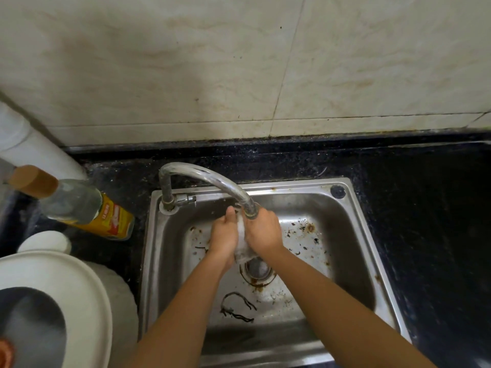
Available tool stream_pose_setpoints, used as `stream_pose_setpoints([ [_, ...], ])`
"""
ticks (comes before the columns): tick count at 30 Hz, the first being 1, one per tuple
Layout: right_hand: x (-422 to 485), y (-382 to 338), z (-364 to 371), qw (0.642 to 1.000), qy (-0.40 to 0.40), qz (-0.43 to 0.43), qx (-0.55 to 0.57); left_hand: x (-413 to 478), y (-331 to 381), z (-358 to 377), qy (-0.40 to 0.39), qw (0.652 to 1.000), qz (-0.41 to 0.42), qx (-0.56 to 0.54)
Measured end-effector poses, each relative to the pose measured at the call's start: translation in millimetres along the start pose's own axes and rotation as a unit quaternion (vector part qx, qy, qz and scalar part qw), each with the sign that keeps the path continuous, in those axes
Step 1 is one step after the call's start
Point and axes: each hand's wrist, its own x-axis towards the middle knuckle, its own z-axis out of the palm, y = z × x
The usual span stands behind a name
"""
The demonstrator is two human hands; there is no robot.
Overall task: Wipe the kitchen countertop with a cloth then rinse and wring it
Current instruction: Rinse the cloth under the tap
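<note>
A wet whitish cloth hangs between my two hands over the steel sink, right under the spout of the curved tap. My left hand presses against the cloth's left side with fingers pointing up. On the cloth's right side, my right hand curls round it just below the spout. The cloth's lower end dangles above the drain. The black countertop surrounds the sink.
A tilted glass bottle with a yellow label and brown cap leans at the left. Below it sit a white lid and a large white appliance. Food scraps and a dark string lie in the sink bottom. A tiled wall rises behind.
</note>
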Motion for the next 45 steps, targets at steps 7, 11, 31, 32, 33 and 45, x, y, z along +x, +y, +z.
stream_pose_setpoints([
  [7,-12,-7,7,0.994,0.015,0.049,0.092,3,4,-1,-0.013,0.999,0.042,0.003],
  [11,-9,-8,4,0.995,0.031,0.05,0.086,1,1,-1,-0.027,0.999,0.03,0.014],
  [31,7,11,-2,0.991,-0.051,0.044,0.115,7,8,-10,-0.054,0.998,-0.043,-0.011],
  [32,5,8,-1,0.985,-0.056,0.054,0.156,7,8,-8,-0.047,0.998,-0.045,0.002],
  [33,2,4,1,0.975,-0.063,0.062,0.204,8,6,-7,-0.036,0.998,-0.05,0.004],
  [45,-8,-4,3,0.999,0.025,-0.005,0.041,6,7,3,-0.029,0.996,-0.077,-0.027],
])
